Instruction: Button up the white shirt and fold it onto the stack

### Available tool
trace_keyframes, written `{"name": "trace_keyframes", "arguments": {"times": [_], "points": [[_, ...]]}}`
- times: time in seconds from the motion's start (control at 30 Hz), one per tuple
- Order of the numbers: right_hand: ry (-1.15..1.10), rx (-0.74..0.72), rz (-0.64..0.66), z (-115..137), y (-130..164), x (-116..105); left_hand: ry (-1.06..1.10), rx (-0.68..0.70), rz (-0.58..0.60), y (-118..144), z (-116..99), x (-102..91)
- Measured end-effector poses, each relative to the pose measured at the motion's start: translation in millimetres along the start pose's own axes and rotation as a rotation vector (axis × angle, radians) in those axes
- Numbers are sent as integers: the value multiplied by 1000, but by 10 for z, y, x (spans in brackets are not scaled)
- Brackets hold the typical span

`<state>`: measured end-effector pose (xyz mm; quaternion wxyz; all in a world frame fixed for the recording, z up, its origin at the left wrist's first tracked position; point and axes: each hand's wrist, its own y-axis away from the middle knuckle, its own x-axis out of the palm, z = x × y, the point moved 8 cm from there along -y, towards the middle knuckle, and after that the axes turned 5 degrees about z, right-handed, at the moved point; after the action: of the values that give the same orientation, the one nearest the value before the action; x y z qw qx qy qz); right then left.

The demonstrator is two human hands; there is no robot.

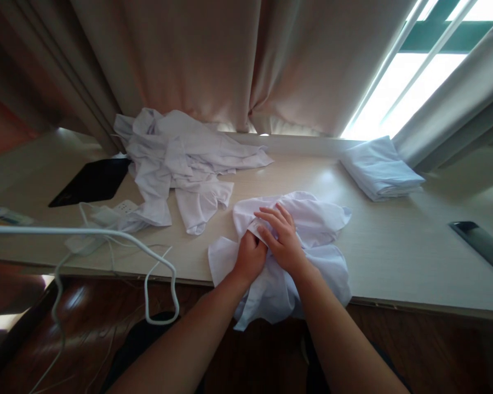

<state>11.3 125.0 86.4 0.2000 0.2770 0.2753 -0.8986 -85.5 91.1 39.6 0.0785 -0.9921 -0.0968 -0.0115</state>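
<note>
A white shirt [312, 221] lies crumpled at the front of the table, its lower part hanging over the edge. My left hand [250, 257] is closed around a bunched, folded edge of this shirt, its fingertips partly hidden. On the same edge rests my right hand [282, 235], with its thumb pressed to the fabric and its other fingers stretched over the cloth. Both hands touch or nearly touch each other.
Behind and left lies a heap of rumpled white garments [181, 148]. Beside it are a black flat object [91, 181] and a power strip [125, 208] with cables. A white bent tube [107, 232] crosses the left front. Right stand folded white cloth [382, 167] and a phone [482, 246].
</note>
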Motion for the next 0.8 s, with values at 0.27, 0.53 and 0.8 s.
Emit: {"name": "trace_keyframes", "arguments": {"times": [0.27,0.53,0.8], "points": [[-107,-36,16,53,5,-39,-23,19,-73,82,-47,-21],[-120,-64,56,84,43,-42,-43,44,-89,80,-89,-19],[-141,-16,84,28,42,-13,-3,65,-133,68,-72,-64]]}}
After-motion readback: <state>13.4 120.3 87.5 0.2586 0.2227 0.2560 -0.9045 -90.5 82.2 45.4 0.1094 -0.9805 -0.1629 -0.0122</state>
